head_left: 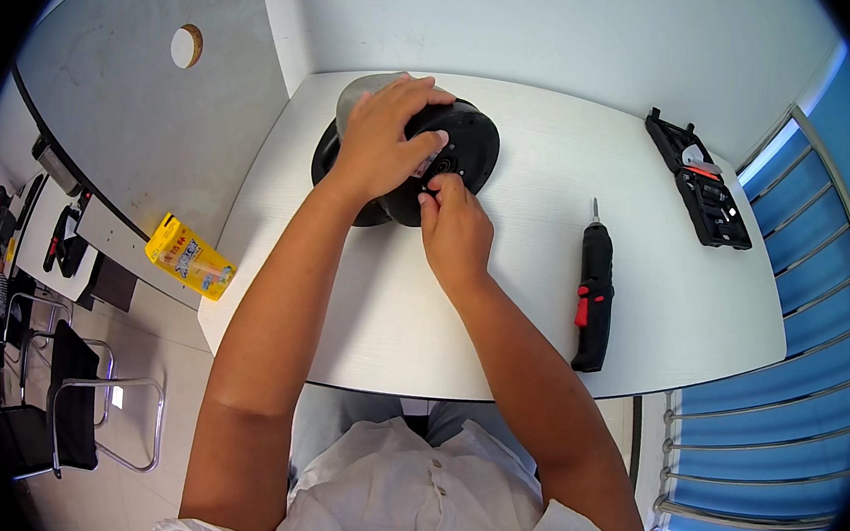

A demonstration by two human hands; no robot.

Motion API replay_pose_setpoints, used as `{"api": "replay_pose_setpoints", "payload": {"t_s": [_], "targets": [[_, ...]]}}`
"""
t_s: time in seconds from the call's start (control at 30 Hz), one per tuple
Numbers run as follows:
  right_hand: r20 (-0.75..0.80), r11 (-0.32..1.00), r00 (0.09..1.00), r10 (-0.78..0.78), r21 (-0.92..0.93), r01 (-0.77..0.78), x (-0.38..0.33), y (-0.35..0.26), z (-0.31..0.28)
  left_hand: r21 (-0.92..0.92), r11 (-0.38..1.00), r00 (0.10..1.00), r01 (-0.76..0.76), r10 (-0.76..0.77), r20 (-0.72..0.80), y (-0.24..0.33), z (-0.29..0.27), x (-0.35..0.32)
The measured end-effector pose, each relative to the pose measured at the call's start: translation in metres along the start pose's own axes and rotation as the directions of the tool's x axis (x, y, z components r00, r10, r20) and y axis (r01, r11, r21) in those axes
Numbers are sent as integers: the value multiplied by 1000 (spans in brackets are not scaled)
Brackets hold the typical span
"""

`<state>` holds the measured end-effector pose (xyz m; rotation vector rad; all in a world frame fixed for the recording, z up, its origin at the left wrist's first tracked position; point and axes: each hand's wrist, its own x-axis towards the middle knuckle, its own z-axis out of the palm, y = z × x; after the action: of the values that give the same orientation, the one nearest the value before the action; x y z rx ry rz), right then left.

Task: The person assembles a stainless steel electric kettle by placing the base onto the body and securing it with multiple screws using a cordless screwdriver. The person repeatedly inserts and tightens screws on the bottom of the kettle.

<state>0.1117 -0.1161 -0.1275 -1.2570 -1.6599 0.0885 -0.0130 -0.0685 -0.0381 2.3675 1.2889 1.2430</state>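
Black-and-grey appliance (477,135), with rounded body and disc-shaped black face, at the far side of the white worktop (543,165), left of its centre. From left to right: a black chair (73,396) with bent metal arms stands on the floor; a grey panel (149,94) bears a round hole; a yellow package (191,256) lies at the worktop's left edge. The left hand (385,133) clasps the appliance from above, its grip spread over the body, thumb on the black face. The right hand (461,230) has curled fingers, thumb and forefinger near the face's centre; whether this grip closes on a small part cannot be told. A black-and-red power screwdriver (594,299) lies well apart, bit pointing away from the person. Beyond it, an open black tool case (714,210) rests near metal railings (782,428).
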Motion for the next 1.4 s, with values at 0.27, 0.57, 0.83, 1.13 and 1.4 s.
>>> {"api": "replay_pose_setpoints", "payload": {"t_s": [0.27, 0.57, 0.83, 1.13, 1.4], "targets": [[-22, 999, 1000, -14, -43, 13, 2, 1, 0, 1, 1000, 1000, -1, 1, -6, 0, 1, 0], [-51, 995, 997, -63, -79, 58, 3, 1, 1, 5, 1000, 1000, -21, 21, -1, -4, 2, -1], [-61, 995, 997, -51, -86, 46, 3, 0, 1, 18, 1000, 1000, 9, -9, -2, 1, 1, -1], [-16, 996, 999, -30, -82, 28, 5, -2, -1, 26, 1000, 1000, -5, 5, -7, 0, 1, -1], [31, 992, 998, -58, -107, 61, 7, -1, -4, 13, 1000, 1000, 6, -6, -6, 1, 1, 0]]}}
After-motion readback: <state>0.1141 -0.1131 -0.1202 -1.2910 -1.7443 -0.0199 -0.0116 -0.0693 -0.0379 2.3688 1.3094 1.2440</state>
